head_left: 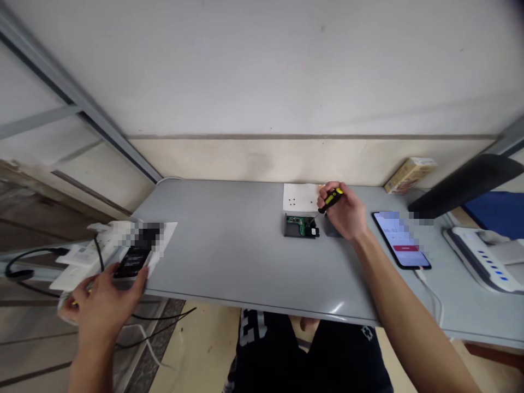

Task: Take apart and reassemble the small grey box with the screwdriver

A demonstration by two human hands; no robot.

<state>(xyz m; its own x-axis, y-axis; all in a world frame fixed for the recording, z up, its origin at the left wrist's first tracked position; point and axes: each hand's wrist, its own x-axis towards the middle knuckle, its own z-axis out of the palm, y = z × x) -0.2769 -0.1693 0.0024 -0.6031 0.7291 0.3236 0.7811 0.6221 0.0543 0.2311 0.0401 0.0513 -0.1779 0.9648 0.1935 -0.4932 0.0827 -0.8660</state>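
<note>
We count two hands, one screwdriver, one circuit board in its case, and two phones on the tabletop (229, 256). The dark case (291, 230) lies flat right of the middle, nearer the back edge than the front, its long axis running side to side along those edges; the green circuit board (302, 228) shows inside it. Behind it, at the back edge, a sheet of white paper (301, 191) bears five dark specks we can see, too small to name. Our right hand (344, 210) reaches in from the front edge, forearm slanting up and leftward, fingers curled tightly round the screwdriver (332, 200); its handle leans up to the right and its shaft slopes down leftward to the board. We cannot tell whether the tip touches. Our left hand (102, 300) is at the front left corner, palm down, thumb and forefinger spread about the near end of the left phone (133, 259); we cannot tell whether they grip it. The right phone (403, 243) lies toward the right edge, one white cable (429, 286) at its near end. One small box (411, 174) stands near the back right corner.
</note>
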